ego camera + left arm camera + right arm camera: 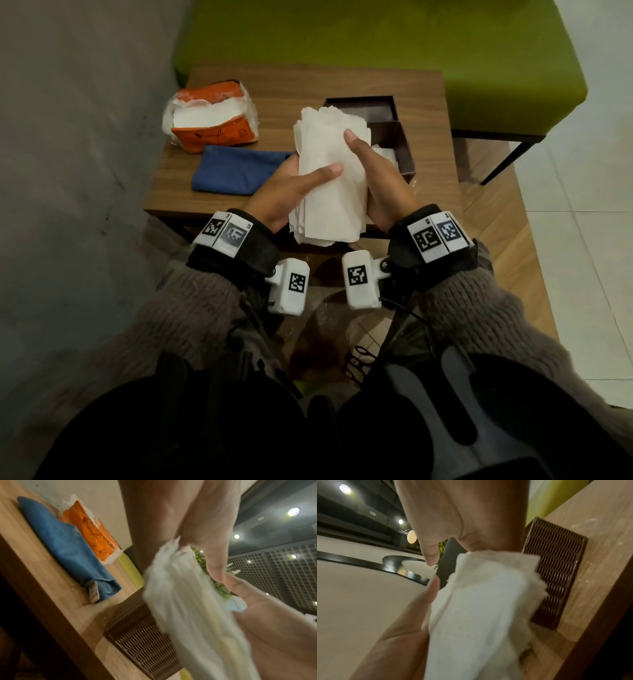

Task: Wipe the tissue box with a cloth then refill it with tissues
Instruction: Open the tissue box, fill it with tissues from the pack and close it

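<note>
both hands [342, 185] grip tissue stack [329, 178] | above table [428, 113]

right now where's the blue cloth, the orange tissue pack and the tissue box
blue cloth [236, 169]: head view, middle of the fold
orange tissue pack [214, 137]: head view, orange front face
tissue box [404, 150]: head view, inner dark wall

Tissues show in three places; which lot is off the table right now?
The stack gripped between the left hand and right hand. The others rest in the orange pack and in the brown box.
</note>
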